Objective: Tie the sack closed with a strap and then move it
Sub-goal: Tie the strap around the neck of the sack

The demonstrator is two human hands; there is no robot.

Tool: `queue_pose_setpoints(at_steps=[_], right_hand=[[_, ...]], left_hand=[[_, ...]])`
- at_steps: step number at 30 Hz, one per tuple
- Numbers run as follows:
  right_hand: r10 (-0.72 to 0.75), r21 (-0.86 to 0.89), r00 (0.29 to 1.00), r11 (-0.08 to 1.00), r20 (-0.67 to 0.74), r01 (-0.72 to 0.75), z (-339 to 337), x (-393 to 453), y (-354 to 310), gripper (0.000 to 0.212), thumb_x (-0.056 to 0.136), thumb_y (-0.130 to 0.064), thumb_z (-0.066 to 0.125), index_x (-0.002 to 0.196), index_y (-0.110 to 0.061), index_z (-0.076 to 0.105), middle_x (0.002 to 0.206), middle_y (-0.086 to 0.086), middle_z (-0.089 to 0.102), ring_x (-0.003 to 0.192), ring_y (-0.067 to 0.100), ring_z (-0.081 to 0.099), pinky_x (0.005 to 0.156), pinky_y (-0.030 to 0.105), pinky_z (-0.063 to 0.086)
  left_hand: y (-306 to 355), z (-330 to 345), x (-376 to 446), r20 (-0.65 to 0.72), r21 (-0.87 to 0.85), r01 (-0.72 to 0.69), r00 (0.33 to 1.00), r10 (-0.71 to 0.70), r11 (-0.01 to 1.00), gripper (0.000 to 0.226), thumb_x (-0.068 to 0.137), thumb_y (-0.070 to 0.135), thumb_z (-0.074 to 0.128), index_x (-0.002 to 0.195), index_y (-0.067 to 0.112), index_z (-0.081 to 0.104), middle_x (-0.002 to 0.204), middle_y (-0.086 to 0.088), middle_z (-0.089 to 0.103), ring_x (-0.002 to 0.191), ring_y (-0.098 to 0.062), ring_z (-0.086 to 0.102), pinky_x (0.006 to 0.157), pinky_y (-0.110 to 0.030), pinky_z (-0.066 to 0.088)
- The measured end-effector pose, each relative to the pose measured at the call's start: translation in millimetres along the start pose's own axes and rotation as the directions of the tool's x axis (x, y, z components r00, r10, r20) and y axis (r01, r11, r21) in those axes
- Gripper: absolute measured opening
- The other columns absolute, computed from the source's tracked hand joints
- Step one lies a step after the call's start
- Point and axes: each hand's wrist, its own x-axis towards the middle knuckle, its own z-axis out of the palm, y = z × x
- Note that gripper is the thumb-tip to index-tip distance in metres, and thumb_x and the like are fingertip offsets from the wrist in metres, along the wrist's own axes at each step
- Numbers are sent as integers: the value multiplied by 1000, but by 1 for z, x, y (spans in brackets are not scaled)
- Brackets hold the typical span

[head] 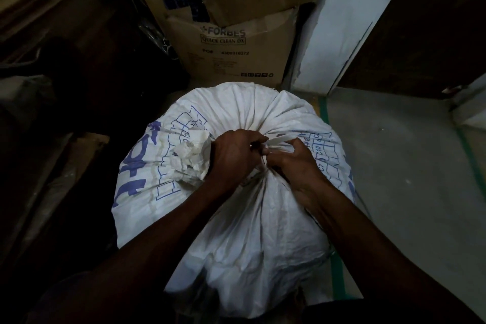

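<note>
A full white woven sack (pixel 236 113) with blue print stands upright on the floor in front of me. Its mouth is gathered into a bunch (pixel 192 158) that sticks out to the left of my hands. My left hand (pixel 234 155) is closed around the gathered neck. My right hand (pixel 294 163) pinches a thin whitish strap (pixel 278 139) at the neck, fingers closed on it. Both hands touch each other at the middle of the sack's top. How the strap runs around the neck is hidden by my fingers.
Stacked cardboard boxes (pixel 231 42) stand just behind the sack. A white wall corner (pixel 334 34) and a dark door (pixel 426 26) are at the right. Grey floor (pixel 399 166) with green tape lines (pixel 338 276) lies to the right. Dark clutter (pixel 65 73) fills the left side.
</note>
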Motion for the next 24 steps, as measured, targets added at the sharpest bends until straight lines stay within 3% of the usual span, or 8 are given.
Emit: queue_pose_setpoints(at_steps=[4, 7, 11, 15, 18, 22, 24], right_hand=[[89, 137, 991, 985, 97, -102, 0, 5, 0, 45, 78, 12, 67, 119, -7, 63, 106, 20, 71, 98, 31, 68, 93, 42, 54], [96, 153, 982, 981, 164, -122, -1, 10, 2, 39, 71, 11, 69, 107, -5, 66, 107, 24, 67, 99, 35, 64, 102, 55, 46], [129, 132, 978, 980, 161, -151, -1, 17, 2, 62, 65, 13, 67, 123, -8, 60, 113, 26, 68, 101, 36, 66, 94, 50, 52], [96, -16, 975, 995, 201, -94, -2, 17, 2, 68, 51, 6, 74, 117, -6, 60, 88, 15, 67, 80, 25, 64, 64, 34, 53], [60, -80, 980, 996, 189, -45, -2, 18, 4, 69, 53, 9, 75, 118, -6, 59, 91, 14, 69, 76, 22, 66, 66, 33, 53], [-28, -170, 993, 984, 114, 48, 0, 12, 5, 66, 57, 10, 80, 116, -11, 60, 97, 10, 74, 85, 23, 72, 76, 37, 59], [-66, -196, 994, 977, 87, 82, -1, 11, 6, 64, 58, 10, 82, 114, -12, 61, 93, 7, 74, 82, 19, 72, 73, 33, 58]], left_hand=[[-10, -7, 6, 94, -74, 20, 995, -13, 997, 24, 86, 29, 76, 109, 34, 78, 105, 12, 78, 105, -5, 68, 86, -22, 49], [-15, -9, 9, 149, -150, 47, 988, -25, 988, 24, 82, 31, 79, 106, 35, 79, 107, 15, 77, 106, -2, 67, 91, -23, 49], [-25, -12, 16, 231, -223, 44, 973, 9, 974, 22, 77, 32, 83, 98, 37, 79, 85, 25, 74, 92, 4, 68, 93, -32, 53], [-31, -14, 19, 278, -294, 5, 957, 81, 956, 28, 73, 33, 81, 95, 50, 73, 90, 20, 77, 91, 0, 71, 94, -40, 55], [-36, -14, 20, 315, -316, -6, 943, 111, 949, 31, 77, 23, 81, 98, 45, 75, 95, 16, 78, 94, -3, 72, 95, -40, 56], [-42, -16, 23, 368, -326, -10, 920, 137, 945, 28, 80, 15, 81, 103, 31, 80, 97, 14, 78, 92, -1, 71, 87, -28, 54], [-41, -16, 22, 370, -323, -5, 920, 131, 947, 29, 79, 16, 82, 102, 33, 80, 97, 14, 78, 93, -2, 72, 89, -30, 55]])
